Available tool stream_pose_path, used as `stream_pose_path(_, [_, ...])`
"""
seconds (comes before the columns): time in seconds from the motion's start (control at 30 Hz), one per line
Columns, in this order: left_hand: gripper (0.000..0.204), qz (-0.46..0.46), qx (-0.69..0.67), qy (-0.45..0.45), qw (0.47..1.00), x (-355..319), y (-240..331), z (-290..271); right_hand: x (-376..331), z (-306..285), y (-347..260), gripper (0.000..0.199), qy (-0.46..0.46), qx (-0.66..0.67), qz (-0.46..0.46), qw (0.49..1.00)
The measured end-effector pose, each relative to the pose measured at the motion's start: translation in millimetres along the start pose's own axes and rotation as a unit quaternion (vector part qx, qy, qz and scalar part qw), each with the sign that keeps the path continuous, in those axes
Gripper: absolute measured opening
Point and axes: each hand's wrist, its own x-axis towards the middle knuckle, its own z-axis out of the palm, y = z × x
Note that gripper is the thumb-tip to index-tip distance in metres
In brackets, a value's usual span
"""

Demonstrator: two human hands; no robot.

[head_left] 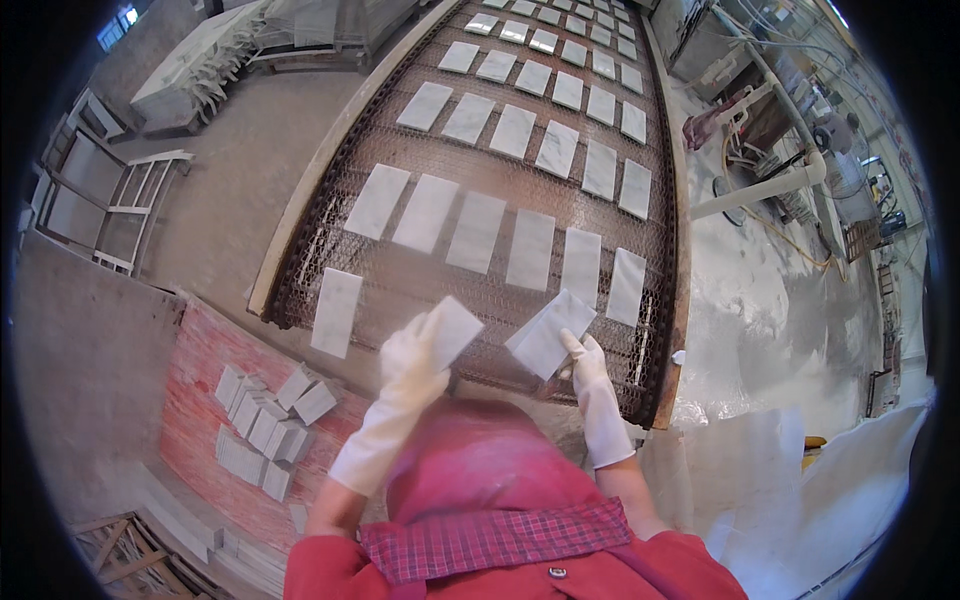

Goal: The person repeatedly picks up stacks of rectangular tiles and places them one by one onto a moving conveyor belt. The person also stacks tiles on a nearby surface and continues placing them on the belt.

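**Left hand (408, 358) and right hand (588, 366) working apart at the near end of a mesh conveyor (410, 287)**

The person is wearing long pale gloves on both hands. The left hand is clamping one side of a small white slab (458, 330), which is sitting tilted in view over the conveyor's near edge. The right hand is gripping a grey-white piece (540, 345), its thumb pressing on the upper face; a line across that face is suggesting two overlapping slabs, but the count cannot be confirmed. Whether either load is touching the mesh cannot be told.

A single loose slab (337, 312) is lying at the conveyor's near left corner, beside the left hand. Beyond the hands, a row of six slabs (476, 232) is lying spaced across the mesh, with further rows running to the far end.

To the left, a cluster of small slabs (266, 428) is resting on a red-streaked board (190, 370). The person is wearing a red apron (485, 465). To the right, a pale pipe (765, 190) is standing out above the wet-looking floor (740, 340).
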Motion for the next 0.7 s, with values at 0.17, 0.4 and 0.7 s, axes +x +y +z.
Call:
stream_pose_path(0.17, [0.099,-0.162,0.029,0.093,0.982,-24.0,-25.6,-10.2,1.8,-1.8,2.3,0.052,-0.013,0.017,-0.005,1.0])
stream_pose_path(0.4, [0.099,-0.16,0.047,0.128,0.978,-17.3,-47.7,3.3,2.9,-1.1,-1.1,0.05,-0.011,0.0,0.006,1.0])
stream_pose_path(0.7, [0.098,-0.196,0.068,0.088,0.974,-9.6,-40.9,5.2,-7.9,4.1,-11.9,0.052,-0.002,0.008,0.003,1.0])
